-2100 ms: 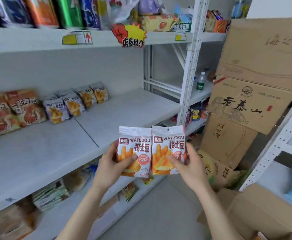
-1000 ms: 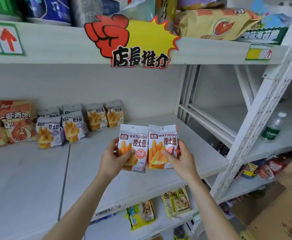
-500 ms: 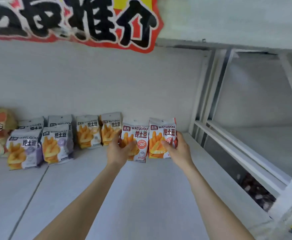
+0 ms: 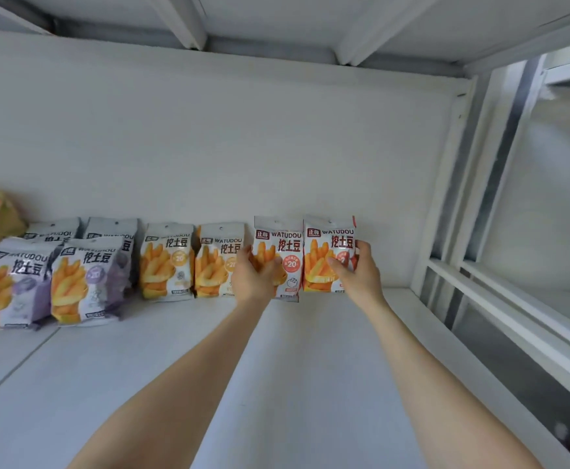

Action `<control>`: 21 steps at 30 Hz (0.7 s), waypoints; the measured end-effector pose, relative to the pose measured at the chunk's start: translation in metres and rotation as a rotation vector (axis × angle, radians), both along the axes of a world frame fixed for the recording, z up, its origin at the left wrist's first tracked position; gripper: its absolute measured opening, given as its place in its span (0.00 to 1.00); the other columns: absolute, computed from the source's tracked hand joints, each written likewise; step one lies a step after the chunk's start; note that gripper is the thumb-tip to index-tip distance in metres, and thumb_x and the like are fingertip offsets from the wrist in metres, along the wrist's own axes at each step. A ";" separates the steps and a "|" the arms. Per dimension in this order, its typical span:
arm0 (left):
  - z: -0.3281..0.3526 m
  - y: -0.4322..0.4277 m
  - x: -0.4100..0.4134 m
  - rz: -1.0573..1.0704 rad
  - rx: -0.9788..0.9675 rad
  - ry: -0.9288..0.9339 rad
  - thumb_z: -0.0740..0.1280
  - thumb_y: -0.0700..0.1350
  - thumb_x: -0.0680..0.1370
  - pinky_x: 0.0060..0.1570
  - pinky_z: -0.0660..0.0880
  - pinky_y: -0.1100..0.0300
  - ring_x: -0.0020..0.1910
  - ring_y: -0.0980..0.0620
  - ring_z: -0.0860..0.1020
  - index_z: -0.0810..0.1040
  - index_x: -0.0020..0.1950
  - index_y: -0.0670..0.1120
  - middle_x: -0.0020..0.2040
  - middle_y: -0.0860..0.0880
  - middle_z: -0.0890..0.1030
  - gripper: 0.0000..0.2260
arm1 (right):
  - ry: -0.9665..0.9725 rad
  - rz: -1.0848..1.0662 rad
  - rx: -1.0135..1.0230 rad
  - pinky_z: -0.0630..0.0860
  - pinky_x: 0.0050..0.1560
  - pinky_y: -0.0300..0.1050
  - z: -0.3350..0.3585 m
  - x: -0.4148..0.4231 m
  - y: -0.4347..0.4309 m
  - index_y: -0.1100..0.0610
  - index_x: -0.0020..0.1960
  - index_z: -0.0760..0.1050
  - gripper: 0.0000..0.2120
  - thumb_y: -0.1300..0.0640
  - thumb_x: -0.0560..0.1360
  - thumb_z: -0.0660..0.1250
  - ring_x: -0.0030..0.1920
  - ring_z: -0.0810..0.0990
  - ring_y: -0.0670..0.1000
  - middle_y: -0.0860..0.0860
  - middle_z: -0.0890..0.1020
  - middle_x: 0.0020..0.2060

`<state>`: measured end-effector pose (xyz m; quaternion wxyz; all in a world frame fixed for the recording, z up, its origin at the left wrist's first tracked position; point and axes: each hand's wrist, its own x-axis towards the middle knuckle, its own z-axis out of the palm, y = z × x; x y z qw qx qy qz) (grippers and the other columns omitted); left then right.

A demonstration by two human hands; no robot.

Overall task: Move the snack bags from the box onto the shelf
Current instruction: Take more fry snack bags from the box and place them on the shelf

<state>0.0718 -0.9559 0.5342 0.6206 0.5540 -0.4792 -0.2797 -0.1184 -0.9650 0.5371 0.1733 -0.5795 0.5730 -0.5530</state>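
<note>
Two snack bags, centre of frame: left bag (image 4: 290, 245) and right bag (image 4: 324, 247). Glossy white pouches, flat, rectangular, with red-orange trim and printed fries. Both stand upright, side by side, at the back of the matte white shelf (image 4: 310, 367), by the wall. Left hand (image 4: 254, 277) grips the left bag, thumb across its front. Right hand (image 4: 358, 272) grips the right bag likewise. Similar bags (image 4: 166, 262) line up leftward.

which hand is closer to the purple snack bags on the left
Left. The left hand grips a red snack bag, two yellow bags away from the purple snack bags. The right hand grips the next red bag, one place farther right.
</note>
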 end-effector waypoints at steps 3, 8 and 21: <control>-0.017 -0.018 -0.010 0.003 0.033 -0.023 0.73 0.47 0.74 0.52 0.78 0.50 0.51 0.44 0.79 0.74 0.60 0.46 0.43 0.50 0.76 0.17 | -0.012 -0.007 0.012 0.74 0.51 0.45 -0.021 -0.008 -0.020 0.52 0.62 0.70 0.23 0.51 0.71 0.74 0.54 0.79 0.53 0.52 0.81 0.54; -0.032 -0.041 -0.014 0.030 0.073 0.001 0.71 0.48 0.76 0.55 0.78 0.48 0.54 0.47 0.79 0.74 0.63 0.46 0.50 0.52 0.79 0.17 | -0.045 0.026 0.058 0.70 0.48 0.40 -0.037 -0.011 -0.036 0.55 0.63 0.71 0.21 0.54 0.73 0.73 0.50 0.79 0.48 0.48 0.80 0.51; -0.038 -0.062 -0.016 0.122 0.123 -0.122 0.70 0.54 0.75 0.64 0.72 0.41 0.66 0.44 0.74 0.64 0.74 0.46 0.66 0.45 0.76 0.30 | 0.120 0.007 0.186 0.76 0.54 0.51 -0.041 -0.006 -0.056 0.52 0.61 0.70 0.21 0.44 0.73 0.70 0.55 0.79 0.52 0.49 0.79 0.54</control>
